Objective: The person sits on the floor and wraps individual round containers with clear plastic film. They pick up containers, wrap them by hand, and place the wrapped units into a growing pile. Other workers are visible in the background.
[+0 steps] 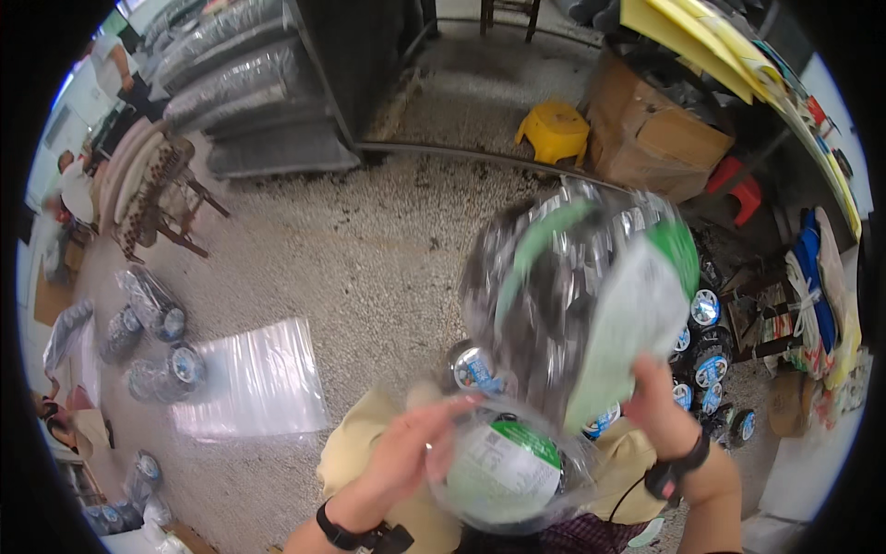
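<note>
In front of me is a large clear plastic bag (544, 286) with dark contents, blurred by motion. A green and white sheet (637, 314) shows along its right side. Nearer my lap is a round end wrapped in clear plastic, with a green and white label (508, 462). My left hand (411, 448) is closed on the plastic at the left of this end, its fingertips partly smeared. My right hand (657, 406) is closed at the lower right edge of the bag, beside the sheet. I cannot tell whether the sheet is inside the bag.
A flat clear plastic sheet (263, 379) lies on the floor at left, next to wrapped rolls (161, 369). Several dark rolls with blue and white round labels (711, 371) crowd the right. Beyond are a yellow stool (556, 129) and a cardboard box (646, 120).
</note>
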A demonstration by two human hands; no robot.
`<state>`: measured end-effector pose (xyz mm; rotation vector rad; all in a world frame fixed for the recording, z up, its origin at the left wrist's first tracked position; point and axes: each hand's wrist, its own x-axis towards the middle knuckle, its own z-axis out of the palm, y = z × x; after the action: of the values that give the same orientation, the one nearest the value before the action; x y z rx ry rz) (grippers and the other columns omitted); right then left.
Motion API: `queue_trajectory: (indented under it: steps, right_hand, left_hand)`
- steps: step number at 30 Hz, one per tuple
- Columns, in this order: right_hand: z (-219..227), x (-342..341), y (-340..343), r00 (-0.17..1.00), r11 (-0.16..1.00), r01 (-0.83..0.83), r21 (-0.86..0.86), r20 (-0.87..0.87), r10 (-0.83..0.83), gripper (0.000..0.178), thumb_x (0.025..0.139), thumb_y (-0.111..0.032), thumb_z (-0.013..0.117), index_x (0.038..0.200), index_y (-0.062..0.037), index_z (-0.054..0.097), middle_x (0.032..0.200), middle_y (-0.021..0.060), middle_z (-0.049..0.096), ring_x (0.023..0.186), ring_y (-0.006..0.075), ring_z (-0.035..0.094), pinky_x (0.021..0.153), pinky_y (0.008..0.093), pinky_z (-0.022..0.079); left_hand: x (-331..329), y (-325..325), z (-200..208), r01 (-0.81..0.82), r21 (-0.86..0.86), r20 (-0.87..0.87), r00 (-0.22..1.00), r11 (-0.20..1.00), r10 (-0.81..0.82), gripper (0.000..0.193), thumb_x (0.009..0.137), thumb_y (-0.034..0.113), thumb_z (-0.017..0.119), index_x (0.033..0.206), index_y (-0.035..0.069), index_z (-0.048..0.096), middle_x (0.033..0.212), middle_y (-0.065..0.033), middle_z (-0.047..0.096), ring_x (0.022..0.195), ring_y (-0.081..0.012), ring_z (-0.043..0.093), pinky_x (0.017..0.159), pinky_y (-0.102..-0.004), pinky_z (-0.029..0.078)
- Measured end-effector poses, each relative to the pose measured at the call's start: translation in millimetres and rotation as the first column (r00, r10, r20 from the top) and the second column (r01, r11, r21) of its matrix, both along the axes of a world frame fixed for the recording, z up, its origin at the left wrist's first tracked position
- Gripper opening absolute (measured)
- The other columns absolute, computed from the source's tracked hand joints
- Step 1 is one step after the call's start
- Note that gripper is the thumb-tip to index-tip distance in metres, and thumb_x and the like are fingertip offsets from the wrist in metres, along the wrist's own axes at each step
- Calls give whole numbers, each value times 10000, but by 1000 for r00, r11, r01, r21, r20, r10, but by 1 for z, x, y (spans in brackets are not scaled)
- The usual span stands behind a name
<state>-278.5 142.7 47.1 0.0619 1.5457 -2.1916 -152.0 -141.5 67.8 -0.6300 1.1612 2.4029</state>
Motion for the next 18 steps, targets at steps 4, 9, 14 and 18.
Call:
queue_trajectory:
  steps: [4,9,14,18]
  right_hand:
    - [35,63,19,461,826,74,559,-754,469,539,740,-317,769,1140,-36,543,1281,224,511,1134,397,548,927,519,463]
    - [124,96,23,54,380,-375,846,-389,920,497,837,-488,640,963,-15,554,1205,280,518,919,443,621,743,514,522]
    - [95,65,15,45,-132,-674,727,219,975,702,870,-689,478,966,-12,636,805,197,666,733,379,644,684,430,527]
    - [50,-25,32,276,239,-950,201,185,943,382,905,-387,657,1062,-40,673,947,49,704,759,121,669,693,279,525]
  left_hand:
    - [9,-1,29,-159,-134,-84,985,978,149,399,1038,262,398,1316,23,555,563,32,473,515,-54,466,502,-215,400]
    - [39,29,98,312,-482,-152,891,819,-429,333,1029,200,429,1241,37,627,635,25,584,576,-32,515,544,-189,419]
    - [58,82,70,291,-629,-351,721,721,-597,315,1010,209,496,1261,71,627,677,14,641,550,-97,540,581,-253,467]
    - [66,64,31,180,-861,-257,653,476,-712,327,992,214,525,1250,41,626,601,52,558,519,-90,494,524,-267,440]
